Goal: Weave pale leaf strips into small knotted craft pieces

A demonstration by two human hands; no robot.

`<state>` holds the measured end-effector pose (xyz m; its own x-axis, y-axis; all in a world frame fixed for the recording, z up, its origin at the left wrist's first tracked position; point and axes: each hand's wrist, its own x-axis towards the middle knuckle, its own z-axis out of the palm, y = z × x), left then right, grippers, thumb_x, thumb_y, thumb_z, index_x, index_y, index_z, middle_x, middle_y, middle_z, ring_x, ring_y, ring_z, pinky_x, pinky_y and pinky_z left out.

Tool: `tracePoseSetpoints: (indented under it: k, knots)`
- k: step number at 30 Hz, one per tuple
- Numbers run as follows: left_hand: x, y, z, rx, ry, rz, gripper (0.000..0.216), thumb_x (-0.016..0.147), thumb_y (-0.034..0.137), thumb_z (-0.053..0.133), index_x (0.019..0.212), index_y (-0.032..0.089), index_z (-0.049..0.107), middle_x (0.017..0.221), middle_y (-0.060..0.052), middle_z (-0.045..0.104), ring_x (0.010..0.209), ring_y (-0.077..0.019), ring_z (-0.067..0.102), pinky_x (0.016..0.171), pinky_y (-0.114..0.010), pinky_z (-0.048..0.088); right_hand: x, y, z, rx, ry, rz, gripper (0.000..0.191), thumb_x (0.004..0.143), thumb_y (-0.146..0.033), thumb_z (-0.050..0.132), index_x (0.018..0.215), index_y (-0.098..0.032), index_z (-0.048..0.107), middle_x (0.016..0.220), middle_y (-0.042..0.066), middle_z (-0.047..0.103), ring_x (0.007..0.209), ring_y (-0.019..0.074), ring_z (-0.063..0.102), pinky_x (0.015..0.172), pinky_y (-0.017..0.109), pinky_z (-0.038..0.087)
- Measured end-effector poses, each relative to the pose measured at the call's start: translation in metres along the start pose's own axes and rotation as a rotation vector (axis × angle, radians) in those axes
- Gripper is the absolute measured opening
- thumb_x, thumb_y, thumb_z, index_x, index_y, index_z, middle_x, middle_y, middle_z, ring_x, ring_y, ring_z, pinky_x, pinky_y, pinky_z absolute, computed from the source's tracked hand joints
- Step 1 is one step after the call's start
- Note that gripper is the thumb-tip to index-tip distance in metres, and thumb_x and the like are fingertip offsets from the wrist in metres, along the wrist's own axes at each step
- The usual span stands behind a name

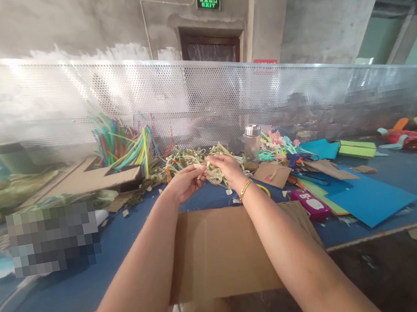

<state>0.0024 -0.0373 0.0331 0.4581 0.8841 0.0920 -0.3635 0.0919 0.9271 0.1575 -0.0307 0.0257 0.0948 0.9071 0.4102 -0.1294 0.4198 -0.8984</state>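
My left hand (185,181) and my right hand (227,167) meet over the far middle of the blue table (74,287). Each has its fingers pinched on a thin pale strip (204,164) stretched between them. The strip comes from a heap of yellowish and green strips (193,158) just behind the hands. A gold bracelet (245,188) sits on my right wrist. Under my forearms lies a flat brown cardboard sheet (213,252), reaching the near table edge.
A bunch of coloured straws (121,142) stands behind a cardboard arrow shape (84,180) at left. A clear bottle (251,143), paper flowers (277,145), blue paper (365,198), green pads (356,148) and a pink case (310,204) lie right. A perforated metal screen (222,94) backs the table.
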Motion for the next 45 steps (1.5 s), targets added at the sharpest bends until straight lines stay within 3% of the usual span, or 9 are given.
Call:
tracePoseSetpoints:
  k: [7,10,15,22,27,30,35,39,45]
  knots:
    - [-0.001,0.004,0.001,-0.147,0.004,-0.097,0.028,0.076,0.042,0.071,0.089,0.018,0.065,0.072,-0.003,0.063,0.057,-0.0075,0.058,0.040,-0.012,0.037,-0.001,0.000,0.003,0.089,0.003,-0.061,0.026,0.064,-0.043,0.074,0.074,-0.019,0.073,0.080,0.004,0.072,0.077,0.0164,0.062,0.075,0.030,0.048]
    - [0.000,0.002,0.004,-0.025,0.019,-0.027,0.033,0.068,0.034,0.079,0.094,0.018,0.066,0.074,-0.003,0.065,0.059,-0.0080,0.060,0.040,-0.012,0.035,-0.002,0.002,0.006,0.118,0.003,-0.068,0.024,0.063,-0.040,0.076,0.072,-0.019,0.072,0.078,0.003,0.071,0.076,0.0156,0.062,0.075,0.030,0.048]
    - [0.005,-0.006,0.006,0.064,0.125,0.096,0.034,0.057,0.024,0.085,0.085,0.017,0.066,0.066,0.002,0.062,0.060,-0.0075,0.060,0.041,-0.013,0.033,-0.004,0.004,0.013,0.140,0.010,-0.060,0.023,0.062,-0.039,0.076,0.070,-0.018,0.071,0.075,0.002,0.070,0.075,0.0157,0.063,0.074,0.029,0.049]
    - [0.007,-0.006,0.009,0.017,0.172,0.037,0.029,0.057,0.021,0.081,0.077,0.018,0.060,0.062,0.005,0.056,0.051,-0.0046,0.054,0.041,-0.014,0.033,-0.004,0.006,0.013,0.096,0.120,-0.062,0.023,0.059,-0.038,0.077,0.069,-0.017,0.071,0.077,0.004,0.071,0.079,0.0179,0.063,0.078,0.032,0.048]
    - [0.007,-0.008,0.009,0.121,0.094,-0.040,0.024,0.057,0.016,0.078,0.074,0.017,0.062,0.058,0.005,0.055,0.049,-0.0047,0.051,0.046,-0.015,0.037,0.002,0.011,0.004,0.086,0.238,-0.062,0.022,0.058,-0.038,0.077,0.066,-0.020,0.070,0.076,0.003,0.071,0.080,0.0180,0.064,0.076,0.030,0.048]
    - [0.007,-0.010,0.003,0.177,0.135,0.011,0.026,0.056,0.019,0.080,0.077,0.017,0.064,0.060,0.004,0.056,0.050,-0.0048,0.050,0.047,-0.016,0.037,0.003,0.011,-0.002,0.038,0.168,-0.038,0.020,0.059,-0.038,0.076,0.066,-0.020,0.069,0.071,0.000,0.069,0.074,0.0155,0.062,0.071,0.028,0.047]
    - [0.008,-0.009,-0.007,0.146,0.138,0.114,0.054,0.051,0.024,0.086,0.102,0.020,0.067,0.069,0.002,0.062,0.054,-0.0058,0.053,0.047,-0.017,0.034,0.002,0.008,-0.004,0.108,0.109,0.096,0.026,0.057,-0.036,0.077,0.074,-0.020,0.065,0.065,-0.003,0.063,0.061,0.0108,0.057,0.063,0.024,0.044]
    - [0.008,-0.007,-0.007,0.113,0.138,0.130,0.053,0.049,0.026,0.087,0.099,0.019,0.068,0.065,0.004,0.059,0.051,-0.0047,0.049,0.046,-0.017,0.031,0.003,0.012,-0.003,0.151,0.078,0.138,0.029,0.056,-0.034,0.076,0.075,-0.020,0.059,0.061,-0.005,0.060,0.060,0.0109,0.057,0.060,0.024,0.043]
    - [0.009,-0.009,-0.006,0.274,0.239,0.118,0.051,0.045,0.028,0.088,0.091,0.017,0.068,0.062,0.003,0.060,0.051,-0.0069,0.048,0.048,-0.021,0.030,0.004,0.011,-0.005,-0.073,0.040,0.038,0.024,0.061,-0.037,0.074,0.076,-0.019,0.067,0.077,0.000,0.068,0.076,0.0142,0.061,0.077,0.029,0.046]
